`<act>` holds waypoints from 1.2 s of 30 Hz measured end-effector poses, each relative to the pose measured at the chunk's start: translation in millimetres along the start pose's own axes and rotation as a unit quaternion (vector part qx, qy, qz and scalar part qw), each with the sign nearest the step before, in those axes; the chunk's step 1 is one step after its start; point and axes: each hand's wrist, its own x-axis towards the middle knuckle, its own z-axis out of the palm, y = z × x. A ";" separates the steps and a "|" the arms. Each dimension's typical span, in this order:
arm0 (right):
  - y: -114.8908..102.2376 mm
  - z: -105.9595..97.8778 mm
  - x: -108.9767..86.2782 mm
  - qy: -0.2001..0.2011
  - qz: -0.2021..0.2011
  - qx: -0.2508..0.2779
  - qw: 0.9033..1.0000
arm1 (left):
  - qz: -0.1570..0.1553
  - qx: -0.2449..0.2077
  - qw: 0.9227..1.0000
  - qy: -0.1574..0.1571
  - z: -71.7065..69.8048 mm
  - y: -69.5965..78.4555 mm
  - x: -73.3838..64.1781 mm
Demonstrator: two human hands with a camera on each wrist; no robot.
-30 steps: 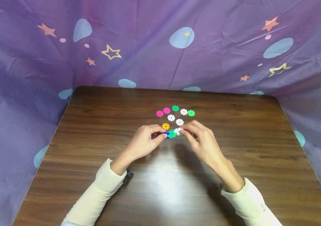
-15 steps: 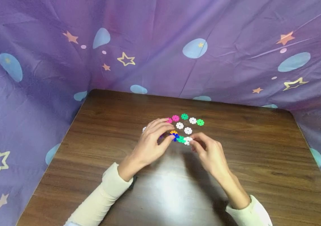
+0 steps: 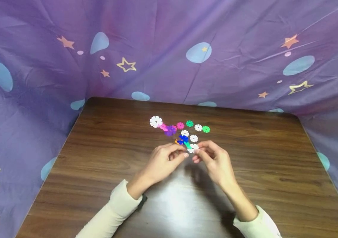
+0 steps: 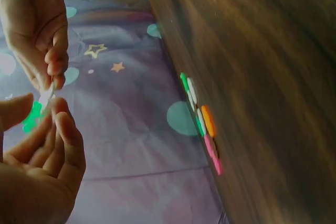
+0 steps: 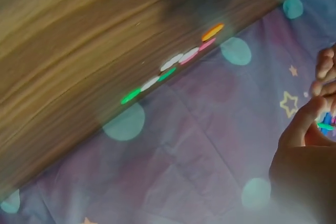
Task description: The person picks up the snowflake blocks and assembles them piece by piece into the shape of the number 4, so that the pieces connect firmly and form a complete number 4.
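Note:
In the head view a chain of joined notched snowflake discs hangs above the table: a white disc at the far end, then pink, a purple disc, a blue disc, a teal disc and a white disc. My right hand pinches that near white disc between thumb and fingers. Close by on the left is my left hand, its thumb and fingers bent and apart. The left wrist view shows the teal disc beyond them; finger contact there is unclear.
Loose discs lie flat on the wooden table behind the chain: a pink disc, a green disc, several white ones and a partly covered orange disc. A purple patterned cloth hangs around the table.
My left hand has let go of the chain near the blue disc and moved down towards the near white disc. The chain now swings up and left into view; my right hand keeps hold.

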 end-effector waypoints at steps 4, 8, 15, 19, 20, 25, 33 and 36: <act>-1.8 4.7 -1.2 -0.020 0.003 0.025 0.999 | -0.043 -0.054 0.998 0.011 4.8 1.8 2.1; -4.6 7.5 -0.7 -0.043 -0.007 0.026 0.999 | -0.056 -0.106 0.992 0.046 6.5 1.3 1.9; 5.5 -7.0 7.1 -0.039 -0.029 -0.095 0.994 | -0.049 -0.117 0.988 0.090 -0.8 -1.3 3.1; 21.4 -23.5 12.7 -0.005 -0.007 -0.206 0.978 | -0.055 -0.119 0.987 0.092 -5.7 -1.8 4.7; 25.6 -27.4 13.7 -0.001 -0.005 -0.228 0.974 | -0.056 -0.118 0.987 0.091 -6.4 -2.1 5.0; 45.1 -40.6 20.0 0.005 -0.019 -0.283 0.959 | -0.059 -0.116 0.988 0.082 -7.9 -3.5 5.4; 69.6 -51.5 35.9 -0.026 0.029 -0.344 0.938 | -0.055 -0.110 0.990 0.076 -6.9 -3.0 4.7; 79.1 -57.2 48.9 -0.031 0.050 -0.330 0.942 | -0.054 -0.109 0.990 0.075 -6.4 -2.3 4.3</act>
